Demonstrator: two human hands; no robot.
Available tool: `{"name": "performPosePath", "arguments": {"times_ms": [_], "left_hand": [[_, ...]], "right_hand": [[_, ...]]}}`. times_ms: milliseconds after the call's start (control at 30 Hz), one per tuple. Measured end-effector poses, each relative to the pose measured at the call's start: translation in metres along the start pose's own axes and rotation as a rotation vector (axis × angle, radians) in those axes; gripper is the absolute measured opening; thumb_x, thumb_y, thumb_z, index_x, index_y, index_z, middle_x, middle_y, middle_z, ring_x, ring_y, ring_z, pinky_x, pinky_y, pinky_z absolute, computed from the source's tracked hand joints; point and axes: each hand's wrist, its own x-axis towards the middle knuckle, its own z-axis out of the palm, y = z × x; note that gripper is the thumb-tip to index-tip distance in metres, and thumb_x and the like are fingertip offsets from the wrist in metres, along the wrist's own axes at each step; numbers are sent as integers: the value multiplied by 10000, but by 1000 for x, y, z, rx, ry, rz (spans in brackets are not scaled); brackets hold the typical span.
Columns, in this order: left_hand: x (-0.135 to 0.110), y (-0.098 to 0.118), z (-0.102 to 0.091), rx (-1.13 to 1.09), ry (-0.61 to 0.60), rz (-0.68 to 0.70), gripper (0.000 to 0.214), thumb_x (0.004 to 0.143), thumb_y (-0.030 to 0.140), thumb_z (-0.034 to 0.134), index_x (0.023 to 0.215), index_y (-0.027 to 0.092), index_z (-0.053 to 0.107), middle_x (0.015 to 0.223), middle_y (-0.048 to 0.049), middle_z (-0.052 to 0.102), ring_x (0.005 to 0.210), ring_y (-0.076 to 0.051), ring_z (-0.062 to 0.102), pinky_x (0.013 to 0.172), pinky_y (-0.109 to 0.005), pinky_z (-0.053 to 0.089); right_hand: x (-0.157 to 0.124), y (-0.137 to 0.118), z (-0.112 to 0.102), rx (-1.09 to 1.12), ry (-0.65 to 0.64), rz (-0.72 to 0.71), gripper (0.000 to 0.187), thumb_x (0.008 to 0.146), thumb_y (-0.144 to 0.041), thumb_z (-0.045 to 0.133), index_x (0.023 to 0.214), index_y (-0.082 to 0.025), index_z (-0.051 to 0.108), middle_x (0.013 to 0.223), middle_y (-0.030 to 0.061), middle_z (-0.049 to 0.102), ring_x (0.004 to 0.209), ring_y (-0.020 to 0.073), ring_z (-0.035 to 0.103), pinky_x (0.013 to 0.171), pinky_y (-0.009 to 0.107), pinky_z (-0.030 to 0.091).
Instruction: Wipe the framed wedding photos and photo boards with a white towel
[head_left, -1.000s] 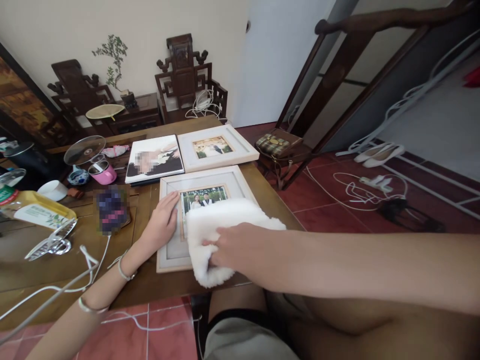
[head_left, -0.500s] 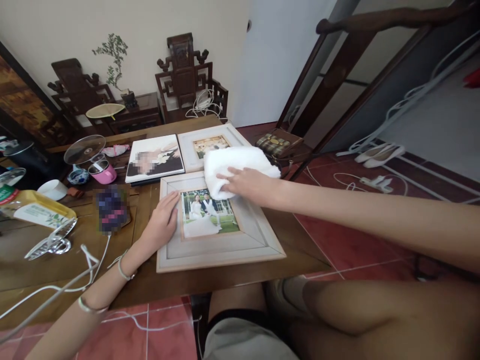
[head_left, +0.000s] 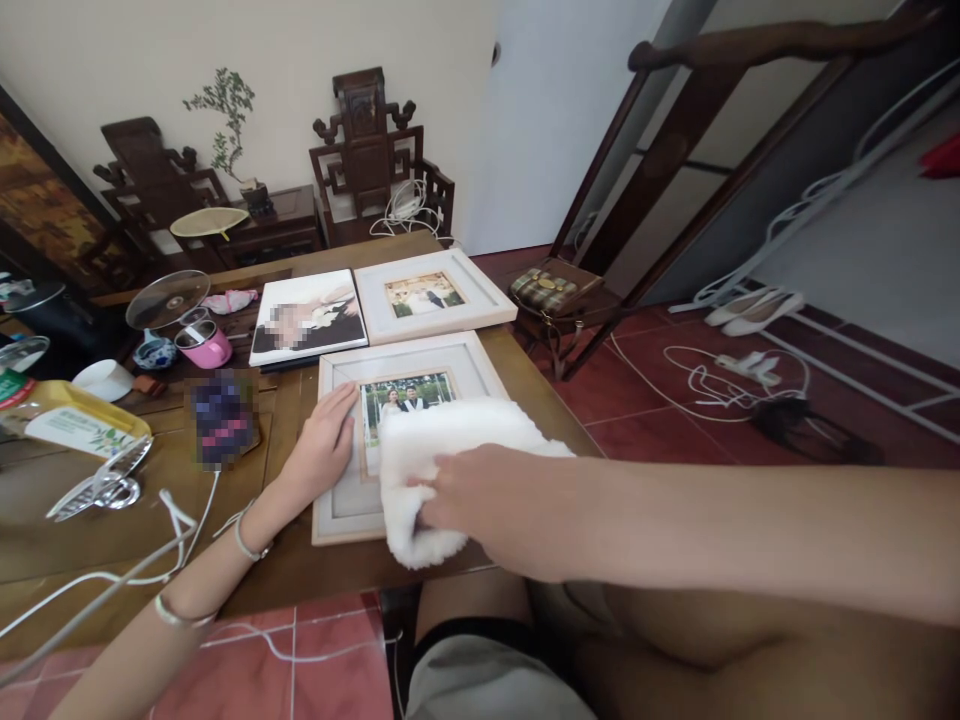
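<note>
A framed wedding photo (head_left: pixel 409 385) lies face up at the table's near edge, in a pale wooden frame (head_left: pixel 330 520). Over its lower right part is a folded white fluffy cloth (head_left: pixel 480 430). My right hand (head_left: pixel 487 505) grips this cloth and presses it down, fingers partly sunk into the pile. Flat on the frame's left side rests my left hand (head_left: pixel 326 435), its fingers stretched out and holding nothing. The cloth and my right forearm hide the frame's lower right corner.
Behind lie a second framed photo (head_left: pixel 480 295) and a photo panel (head_left: pixel 307 345). To the left are a pink cup (head_left: pixel 206 345), a bottle of yellow liquid (head_left: pixel 94 415), a clear hair claw (head_left: pixel 105 485) and white cables (head_left: pixel 75 580). A wooden chair (head_left: pixel 675 150) stands at right.
My right hand has pulled the cloth toward me, from the frame's upper right to its lower right. The rear frame is uncovered. My left hand stays in place.
</note>
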Motion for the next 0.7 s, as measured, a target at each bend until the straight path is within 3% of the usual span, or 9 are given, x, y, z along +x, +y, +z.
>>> {"name": "performPosePath", "arguments": {"times_ms": [133,267,333,433,567,700], "left_hand": [[-3,-5,-2,-23,12,-8,442,955,193,386,1368,140,534,1434,-150,535,1372,-260,455,1176,-499,334],[-5,-11,0,-31,15,-4,445,958,195,382,1373,141,532,1438,-152,530,1373,-266,452,1176,-503,335],[-5,-13,2,-28,18,6,444,959,195,381,1374,140,530,1437,-153,531,1374,-264,451,1175,-503,336],[-4,-12,4,-12,23,14,436,962,196,377,1360,122,537,1427,-164,539,1371,-258,457,1173,-493,344],[-4,-9,2,3,25,9,430,963,197,371,1349,119,544,1417,-169,548,1363,-260,468,1162,-505,358],[-6,-8,-2,4,36,6,428,959,199,378,1346,132,549,1417,-159,551,1361,-257,472,1163,-503,359]], "right_hand": [[12,27,-4,-152,25,190,491,802,30,509,1222,-187,644,1262,128,632,1092,272,620,745,322,483],[31,78,4,-350,223,332,589,835,51,443,1357,-199,556,1556,113,356,1372,349,387,877,404,509],[38,102,10,-435,298,386,575,868,37,408,1386,-180,528,1594,111,259,1428,370,281,959,492,472],[40,121,16,-495,299,409,546,881,33,384,1360,-166,558,1591,111,257,1428,381,274,1007,557,422],[30,110,12,-420,239,382,557,823,49,443,1313,-163,600,1528,151,390,1329,353,446,878,439,511],[13,68,-5,-278,51,373,469,775,56,491,1161,-122,690,1220,179,656,1064,283,640,780,341,499]]}}
